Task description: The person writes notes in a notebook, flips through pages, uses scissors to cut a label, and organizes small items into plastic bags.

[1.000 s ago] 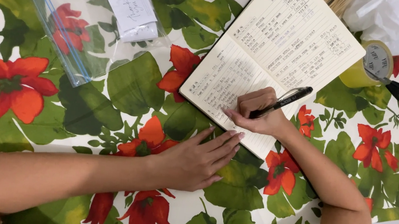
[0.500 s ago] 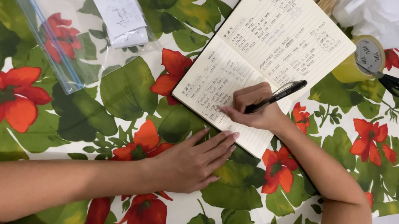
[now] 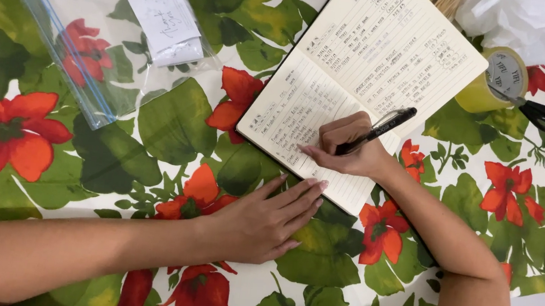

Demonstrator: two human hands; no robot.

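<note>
The right hand [image 3: 348, 148] pinches a black pen [image 3: 378, 129] over the open notebook [image 3: 372, 62], whose near page looks mostly filled above the tip with blank lines below, while the left hand [image 3: 262, 217] lies spread flat beside its edge.

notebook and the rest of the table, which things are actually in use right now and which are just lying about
In use:
notebook, open, being written in
black pen, held in the right hand
left hand, flat by the notebook's lower edge

Lying about:
clear zip bag with a paper slip
tape roll
scissors
white plastic bag
</note>
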